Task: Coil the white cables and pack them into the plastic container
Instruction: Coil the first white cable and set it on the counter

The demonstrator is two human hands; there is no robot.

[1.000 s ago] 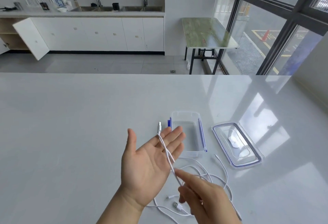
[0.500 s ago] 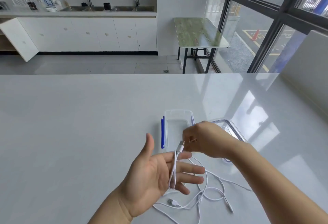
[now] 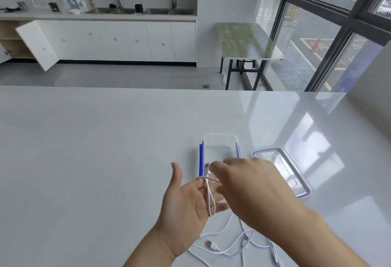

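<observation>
Head view, change: half a second earlier the right hand point(image 3: 249, 184) sat farther off and pinched the plug above the left fingers; at this moment it had come nearer and lower, across the left palm, so a loop of the white cable point(image 3: 209, 197) lay down the palm.
Left hand point(image 3: 190, 201): open wide, palm up, thumb raised at the left, fingers spread toward the right; it served as the former for the coil, and the cable crossed its fingers without a closed grip.
Right hand: fingers drawn narrow on the cable near the plug end (blurred, so the exact pinch could not be told).
Meaning for the task: I judged this the first turn of winding, with nothing yet packed.
Loose cables point(image 3: 232, 243): most of the length lay slack on the near table point(image 3: 84, 161), between the two forearms, with a USB plug point(image 3: 210, 245) showing.
Plastic container point(image 3: 221, 150): open and apparently empty, just beyond the hands; its blue clasp point(image 3: 201, 158) stood at the left wall.
Lid point(image 3: 283, 171): flat on the table to the right of the container, apart from it.
Edges and room: the far table edge was well off; the left of the table lay bare, giving room to swing. The tangle near the right forearm could probably snag as turns were drawn up.
</observation>
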